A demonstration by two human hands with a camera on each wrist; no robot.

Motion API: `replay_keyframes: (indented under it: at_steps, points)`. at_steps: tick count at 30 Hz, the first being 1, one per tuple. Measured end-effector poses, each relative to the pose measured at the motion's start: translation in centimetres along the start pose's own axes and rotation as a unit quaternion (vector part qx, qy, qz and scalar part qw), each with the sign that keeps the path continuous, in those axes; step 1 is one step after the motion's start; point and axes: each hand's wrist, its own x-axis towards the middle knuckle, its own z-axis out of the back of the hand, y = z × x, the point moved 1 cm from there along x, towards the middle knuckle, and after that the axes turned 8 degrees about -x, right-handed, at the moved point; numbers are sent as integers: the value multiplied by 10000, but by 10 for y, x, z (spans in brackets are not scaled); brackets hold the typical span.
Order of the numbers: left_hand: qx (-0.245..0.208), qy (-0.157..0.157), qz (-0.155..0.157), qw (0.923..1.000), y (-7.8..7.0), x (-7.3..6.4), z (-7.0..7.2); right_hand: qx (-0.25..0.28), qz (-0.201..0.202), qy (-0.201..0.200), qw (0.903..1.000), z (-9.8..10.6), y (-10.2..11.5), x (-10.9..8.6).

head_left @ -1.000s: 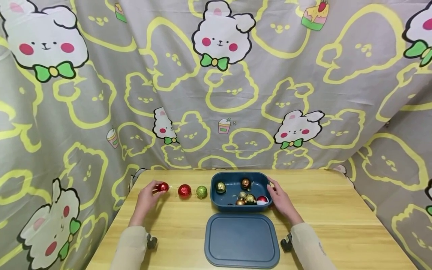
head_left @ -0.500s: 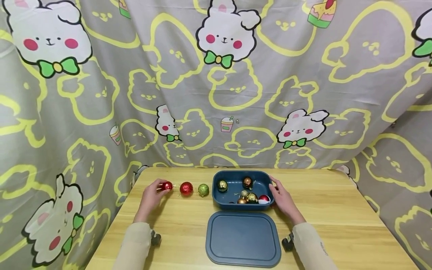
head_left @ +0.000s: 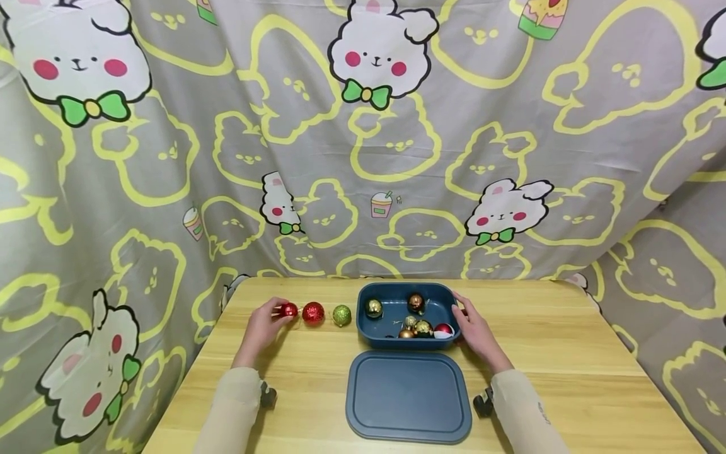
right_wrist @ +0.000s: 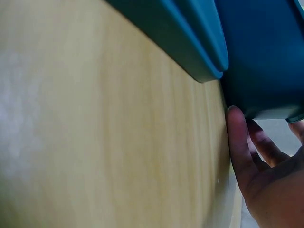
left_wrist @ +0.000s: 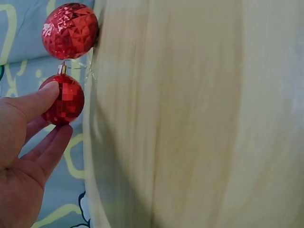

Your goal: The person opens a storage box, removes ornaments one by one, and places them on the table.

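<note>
My left hand [head_left: 263, 325] pinches a small faceted red Christmas ball [left_wrist: 69, 101] between thumb and fingers; its metal cap points toward a larger glittery red ball [head_left: 313, 313]. Right of that one lies a green glitter ball [head_left: 341, 315], so these three form a row left of the box. Extended fingers of my right hand [head_left: 475, 331] rest against the right end of a deep blue plastic box [head_left: 371, 335]. Inside it are several baubles: a gold ball [head_left: 374, 308], a bronze one [head_left: 416, 303], and a cluster with a red-and-white ball [head_left: 443, 331] at the front.
A flat blue lid [head_left: 408, 396] lies on the wooden table [head_left: 573, 378] just in front of the box, between the forearms. Behind the table's far edge hangs a grey curtain [head_left: 317, 151] with rabbit prints, which also runs along both sides.
My left hand has carried the small red ball rightward, close beside the larger red ball. The right hand stays at the box's end. The head view has shifted slightly.
</note>
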Motion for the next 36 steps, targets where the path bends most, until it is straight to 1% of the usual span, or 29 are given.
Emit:
replay_keyframes:
  at_steps: [4,10,17,21,30,36]
  points:
    - [80,23,-14,10000,-3,-1,-2,10,10,-2,10000,0,1,1]
    - [302,-86,-214,9993,-2,-2,-3,-9,15,-24,10000,0,1,2]
    - [326,25,31,9995,2,-1,-2,-44,11,-9,10000,-1,1,1]
    - [361,55,109,9993,3,-1,-3,-27,-18,11,10000,-1,1,0]
    - [385,49,106,9992,3,-2,-2,-33,3,9,10000,-1,0,0]
    - [435,-10,-36,9990,2,-4,-2,-51,53,-20,10000,-1,-1,1]
